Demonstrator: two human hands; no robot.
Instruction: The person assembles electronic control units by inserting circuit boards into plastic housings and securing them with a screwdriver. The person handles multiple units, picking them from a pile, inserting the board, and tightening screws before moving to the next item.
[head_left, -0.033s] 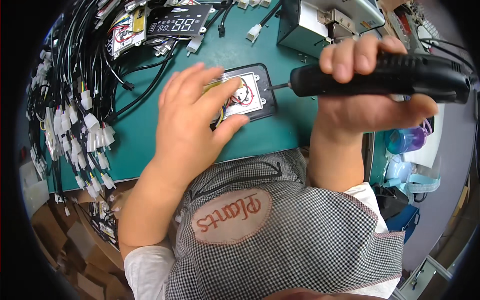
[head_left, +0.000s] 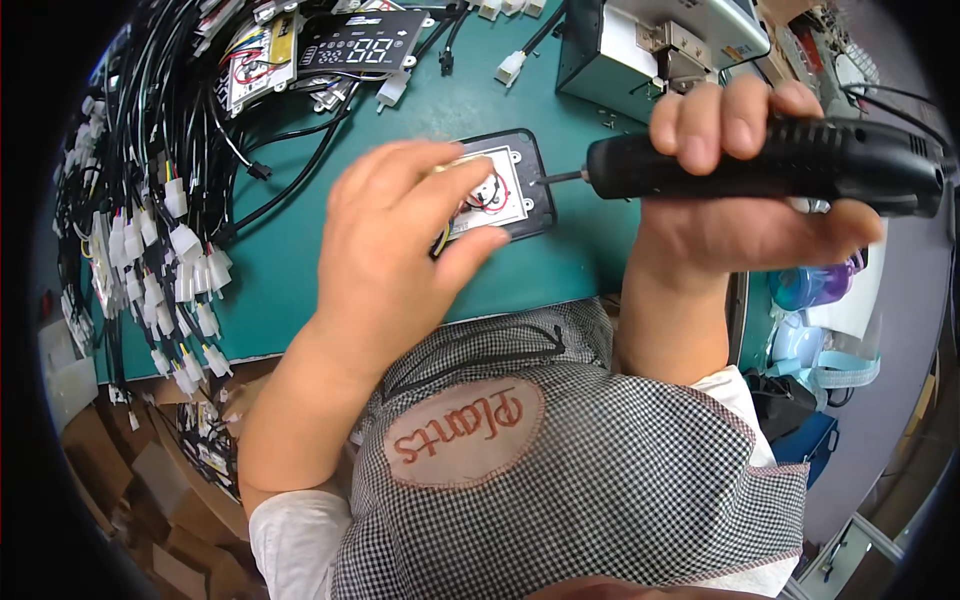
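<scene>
My right hand (head_left: 700, 170) is wrapped round a black electric screwdriver (head_left: 790, 160), which lies almost level and points left. Its thin bit (head_left: 560, 179) reaches over the right end of a black rectangular housing (head_left: 541, 200) on the bench; whether the tip touches cannot be made out. Inside the housing sits a white circuit board (head_left: 512, 205) with red, black and yellow wires. My left hand (head_left: 385, 230) hovers over or rests on the left part of that board, thumb and forefinger apart, and hides much of it.
On the left hangs a thick bundle of black cables (head_left: 150, 130) with white connectors (head_left: 185, 245). Behind the housing lie display panels (head_left: 360, 45). A metal box-shaped machine (head_left: 620, 60) and small loose screws (head_left: 608, 122) are at the back right of the green bench (head_left: 290, 290).
My left hand has shifted slightly right and its fingers have drawn in a little. The screwdriver in my right hand has moved slightly right and down.
</scene>
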